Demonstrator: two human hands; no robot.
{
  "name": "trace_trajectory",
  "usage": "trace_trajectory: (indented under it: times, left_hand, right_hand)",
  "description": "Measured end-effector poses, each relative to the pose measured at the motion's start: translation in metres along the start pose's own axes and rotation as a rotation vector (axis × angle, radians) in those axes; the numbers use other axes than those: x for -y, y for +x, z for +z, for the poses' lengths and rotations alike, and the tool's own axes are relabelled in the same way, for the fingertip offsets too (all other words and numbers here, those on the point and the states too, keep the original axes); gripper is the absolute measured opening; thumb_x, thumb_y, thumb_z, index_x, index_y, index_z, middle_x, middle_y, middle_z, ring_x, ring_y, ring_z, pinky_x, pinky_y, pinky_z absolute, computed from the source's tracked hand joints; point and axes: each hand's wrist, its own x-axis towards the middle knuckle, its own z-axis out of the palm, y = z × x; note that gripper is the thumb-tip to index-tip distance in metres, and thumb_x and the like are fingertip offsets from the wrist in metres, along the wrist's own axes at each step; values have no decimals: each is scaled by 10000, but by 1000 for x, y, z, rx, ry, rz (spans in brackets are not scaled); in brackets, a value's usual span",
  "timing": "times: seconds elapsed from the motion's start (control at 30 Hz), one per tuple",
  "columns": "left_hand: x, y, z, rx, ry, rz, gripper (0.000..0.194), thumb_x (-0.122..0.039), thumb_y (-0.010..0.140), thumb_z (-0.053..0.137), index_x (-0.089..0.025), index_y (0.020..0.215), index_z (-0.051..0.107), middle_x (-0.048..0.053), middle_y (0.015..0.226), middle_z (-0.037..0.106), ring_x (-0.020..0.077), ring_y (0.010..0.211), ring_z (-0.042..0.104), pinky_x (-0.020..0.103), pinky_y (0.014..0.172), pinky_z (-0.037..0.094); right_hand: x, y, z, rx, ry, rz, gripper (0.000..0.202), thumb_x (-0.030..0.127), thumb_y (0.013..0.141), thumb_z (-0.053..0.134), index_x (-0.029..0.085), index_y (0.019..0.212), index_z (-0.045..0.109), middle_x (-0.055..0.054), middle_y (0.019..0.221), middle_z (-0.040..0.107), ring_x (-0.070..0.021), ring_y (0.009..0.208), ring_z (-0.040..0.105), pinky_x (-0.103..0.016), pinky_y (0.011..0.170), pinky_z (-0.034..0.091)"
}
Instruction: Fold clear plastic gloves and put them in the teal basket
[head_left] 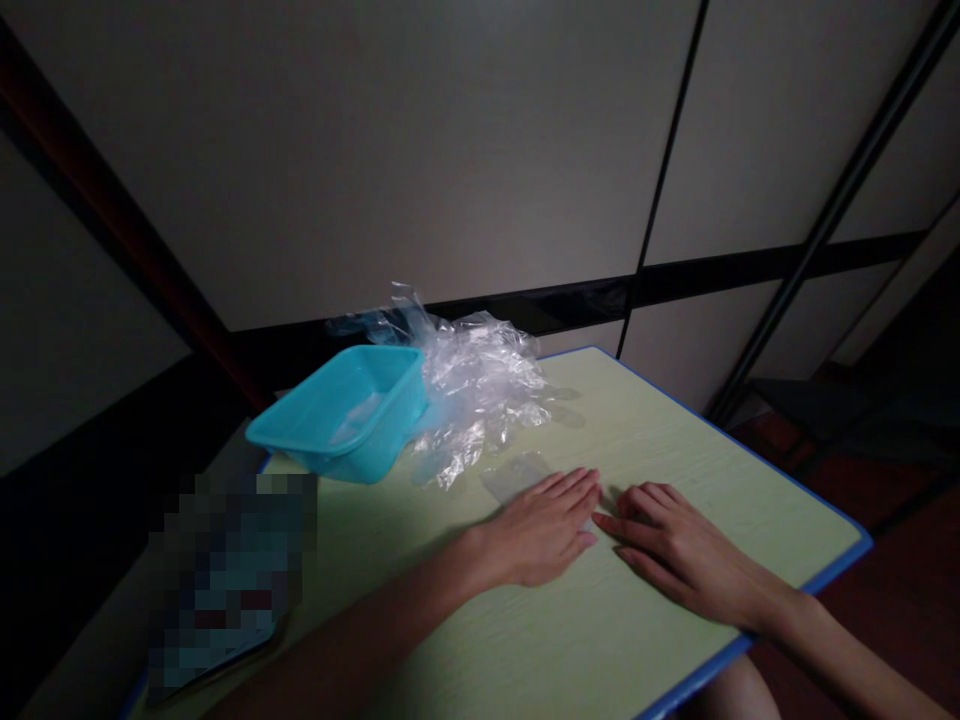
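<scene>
My left hand (551, 525) lies flat, its fingers stretched out together, on a thin clear plastic piece (517, 475) that looks like a folded disposable glove. Part of that piece shows beyond the fingers, and the rest is hidden under the palm. Just to the right, my right hand (679, 550) rests on the table with index finger and thumb extended and the other fingers bent. Its index fingertip is close to the left hand and the plastic; whether it touches is unclear. Farther back sits a loose heap of clear disposable plastic gloves (480, 380).
A turquoise plastic basin (386, 430) stands at the back left of the yellow-green table (720, 480), with some clear plastic inside. A blurred-out flat item (236, 590) lies at the left edge. Pale cabinet panels (420, 170) rise behind the blue-edged table.
</scene>
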Motion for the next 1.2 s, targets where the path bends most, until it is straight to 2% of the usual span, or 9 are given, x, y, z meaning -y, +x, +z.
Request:
trace_trajectory:
  times: [0.1, 0.2, 0.33, 0.5, 0.77, 0.97, 1.1, 1.2]
  left_hand:
    - [3, -2, -2, -6, -20, -13, 471, -362, 928, 232, -145, 1346, 228, 57, 1451, 127, 175, 1324, 29, 348, 1067, 67]
    - [7, -3, -4, 10, -59, -32, 525, -481, 903, 263, -206, 1349, 236, 50, 1455, 102, 207, 1324, 41, 392, 1057, 90]
    - [12, -2, -5, 15, -91, -53, 664, -605, 854, 238, -184, 1365, 196, 80, 1453, 98, 215, 1323, 42, 381, 1055, 100]
    - [21, -3, -5, 10, -51, -67, 615, -553, 889, 192, -163, 1365, 188, 78, 1450, 122, 190, 1323, 52, 351, 1057, 98]
    - [55, -10, -5, 50, 28, -104, 559, -487, 916, 191, -160, 1369, 161, 62, 1451, 124, 167, 1323, 33, 319, 1059, 79]
    - [73, -11, -6, 48, 9, -149, 585, -488, 911, 204, -118, 1363, 162, 100, 1446, 128, 177, 1322, 38, 320, 1057, 104]
    - [65, -18, -15, -24, -11, -174, 590, -436, 924, 208, -74, 1371, 78, 131, 1450, 63, 181, 1322, -5, 342, 1063, 100]
    - [38, -32, -27, -91, -62, -87, 615, -457, 917, 230, -88, 1378, 57, 115, 1455, 39, 176, 1323, -16, 348, 1072, 95]
  right_hand:
    - [0, 0, 1, 9, 3, 5, 377, 268, 882, 376, 220, 1248, 450, -74, 905, 517, -212, 849, 449, -400, 786, 354]
    - [0, -1, 2, 12, 8, 9, 384, 262, 882, 375, 217, 1259, 438, -79, 923, 513, -215, 860, 444, -405, 788, 355]
    - [1, -1, 0, 21, 9, 12, 375, 274, 884, 374, 216, 1245, 454, -80, 914, 509, -216, 855, 444, -403, 779, 362]
    - [2, 0, -1, 21, 4, 35, 369, 269, 881, 375, 214, 1234, 466, -76, 889, 510, -213, 844, 446, -392, 771, 364]
    - [2, -1, -1, 33, 13, 54, 326, 275, 877, 378, 207, 1166, 513, -80, 898, 515, -213, 840, 440, -387, 769, 360]
    - [1, 0, -1, 9, 10, 33, 319, 261, 872, 388, 197, 1152, 527, -78, 880, 521, -208, 826, 439, -372, 758, 364]
    - [1, 0, -1, 9, 12, 25, 328, 260, 874, 387, 191, 1165, 520, -80, 878, 522, -207, 821, 437, -367, 749, 369]
    - [1, 0, -1, 12, 18, 24, 330, 267, 879, 381, 192, 1171, 516, -79, 880, 516, -205, 821, 435, -364, 746, 371]
